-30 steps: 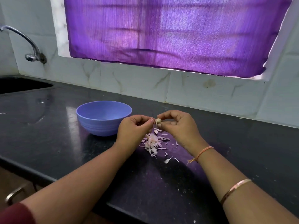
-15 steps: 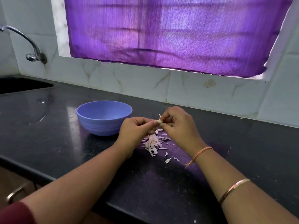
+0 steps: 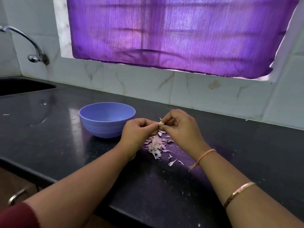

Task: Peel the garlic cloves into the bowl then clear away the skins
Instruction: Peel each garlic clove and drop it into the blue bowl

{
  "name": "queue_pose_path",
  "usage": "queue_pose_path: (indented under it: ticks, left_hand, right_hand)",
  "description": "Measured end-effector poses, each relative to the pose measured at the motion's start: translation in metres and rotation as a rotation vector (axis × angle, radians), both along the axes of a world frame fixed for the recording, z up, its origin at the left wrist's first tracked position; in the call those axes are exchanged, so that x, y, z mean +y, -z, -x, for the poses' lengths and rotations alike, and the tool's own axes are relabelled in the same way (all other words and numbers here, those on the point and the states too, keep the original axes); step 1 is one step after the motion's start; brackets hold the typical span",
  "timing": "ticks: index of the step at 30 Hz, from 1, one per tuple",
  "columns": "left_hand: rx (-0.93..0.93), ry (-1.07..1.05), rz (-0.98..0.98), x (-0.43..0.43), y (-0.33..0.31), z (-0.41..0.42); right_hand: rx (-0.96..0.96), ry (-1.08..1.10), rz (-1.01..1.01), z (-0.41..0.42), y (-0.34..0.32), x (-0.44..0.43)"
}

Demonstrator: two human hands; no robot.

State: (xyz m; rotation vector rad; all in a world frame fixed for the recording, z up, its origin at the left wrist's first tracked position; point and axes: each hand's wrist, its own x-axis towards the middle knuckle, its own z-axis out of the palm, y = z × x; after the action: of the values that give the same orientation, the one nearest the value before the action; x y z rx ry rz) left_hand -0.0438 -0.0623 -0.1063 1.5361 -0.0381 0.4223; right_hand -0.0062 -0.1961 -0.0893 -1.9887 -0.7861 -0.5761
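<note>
Over countertop (image 3: 62,145), garlic clove (image 3: 161,123) between fingers (image 3: 169,116)

Soft daylight filters through the purple curtain (image 3: 172,33), leaving the room dim and casting a violet patch on the dark surface (image 3: 246,145) below it. Down and left of the curtain, the glossy surface carries pale streaks of glare. The skins (image 3: 156,145) below it look crisp; lines on the wall (image 3: 292,83) right of the curtain lean and bow.

Head-worn wide view, forward and down, seemingly close over the countertop (image 3: 65,145).
</note>
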Motion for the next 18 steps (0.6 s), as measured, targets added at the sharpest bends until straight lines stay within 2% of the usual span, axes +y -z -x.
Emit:
queue_pose_path:
  ticks: [4,12,18]
  left_hand:
    - [0.01,0.024,0.051,-0.0003,0.0007,-0.0003]
    - [0.06,0.083,0.112,0.0001,0.0015,-0.0017]
    - [0.075,0.085,0.093,0.0003,-0.0004,0.0013]
  right_hand:
    - [0.007,0.027,0.0,-0.0005,-0.0007,-0.0014]
    - [-0.162,0.044,0.152,-0.0023,-0.0005,-0.0054]
    - [-0.211,0.022,0.188,-0.0011,0.0018,-0.0034]
